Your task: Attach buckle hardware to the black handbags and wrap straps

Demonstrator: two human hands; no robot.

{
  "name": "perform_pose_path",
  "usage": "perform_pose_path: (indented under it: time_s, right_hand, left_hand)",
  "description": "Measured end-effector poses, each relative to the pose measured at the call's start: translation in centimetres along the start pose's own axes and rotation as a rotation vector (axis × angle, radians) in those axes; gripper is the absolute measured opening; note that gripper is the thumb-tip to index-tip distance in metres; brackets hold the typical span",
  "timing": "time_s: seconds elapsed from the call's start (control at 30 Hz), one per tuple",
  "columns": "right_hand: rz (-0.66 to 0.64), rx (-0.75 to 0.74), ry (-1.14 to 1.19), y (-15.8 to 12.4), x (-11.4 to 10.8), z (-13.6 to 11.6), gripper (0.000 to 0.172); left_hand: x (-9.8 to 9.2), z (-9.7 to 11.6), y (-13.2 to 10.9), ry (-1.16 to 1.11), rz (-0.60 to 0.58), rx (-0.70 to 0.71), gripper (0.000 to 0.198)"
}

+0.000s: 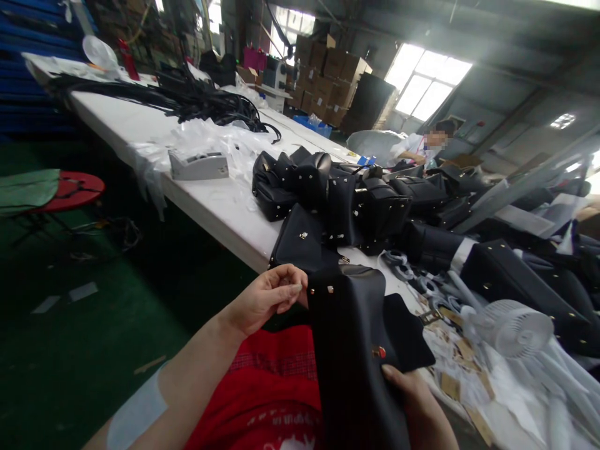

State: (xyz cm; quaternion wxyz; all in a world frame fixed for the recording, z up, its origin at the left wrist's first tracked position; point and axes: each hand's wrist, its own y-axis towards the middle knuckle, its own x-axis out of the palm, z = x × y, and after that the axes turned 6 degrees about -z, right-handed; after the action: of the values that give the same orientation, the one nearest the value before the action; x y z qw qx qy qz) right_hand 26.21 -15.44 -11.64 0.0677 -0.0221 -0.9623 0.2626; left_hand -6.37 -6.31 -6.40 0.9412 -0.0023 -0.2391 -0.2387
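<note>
I hold a black leather handbag (356, 350) upright over my lap at the table's near edge. My left hand (267, 297) pinches the bag's upper left edge beside a small gold stud, fingers closed. My right hand (415, 394) grips the bag from below on its right side, under a flap with a red-and-gold clasp (379, 352). A pile of similar black handbags (337, 200) with gold studs lies on the white table (210, 206) just beyond.
A small white desk fan (515, 328) and cardboard tags lie at right. A grey tape dispenser (199, 165), clear plastic bags and black straps (201, 103) sit farther left. A person sits at the far end. Cardboard boxes (328, 78) are stacked behind. A red stool (70, 187) stands on the green floor.
</note>
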Motion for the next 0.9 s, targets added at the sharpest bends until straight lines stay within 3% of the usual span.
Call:
perform_pose_path:
  time_s: [0.13,0.37,0.47,0.63,0.7,0.83,0.9]
  right_hand:
    - [-0.024,0.043,0.004,0.3,-0.5,0.5,0.07]
    - [0.01,-0.021,-0.052,0.5,-0.2,0.4,0.087]
    - [0.022,-0.065,-0.064,0.7,-0.2,0.3,0.085]
    - [0.063,0.0,-0.096,1.0,-0.3,0.6,0.084]
    - [0.064,-0.003,-0.077,0.9,-0.2,0.7,0.084]
    - [0.063,0.002,0.001,0.5,0.3,0.3,0.074]
    - [0.063,-0.046,0.04,0.7,0.5,-0.2,0.069]
  left_hand:
    - [0.6,0.0,0.1,0.116,0.036,-0.012,0.021]
    - [2.0,0.3,0.7,0.351,0.122,-0.026,0.024]
    - [2.3,0.6,0.8,0.44,0.121,-0.011,0.022]
    - [2.1,1.0,1.0,0.577,0.116,0.007,0.018]
    - [1.9,1.1,0.9,0.53,0.068,-0.015,0.019]
    - [1.4,1.3,0.2,0.207,-0.111,-0.061,0.03]
    - [1.2,1.0,-0.3,0.142,-0.089,-0.035,0.03]
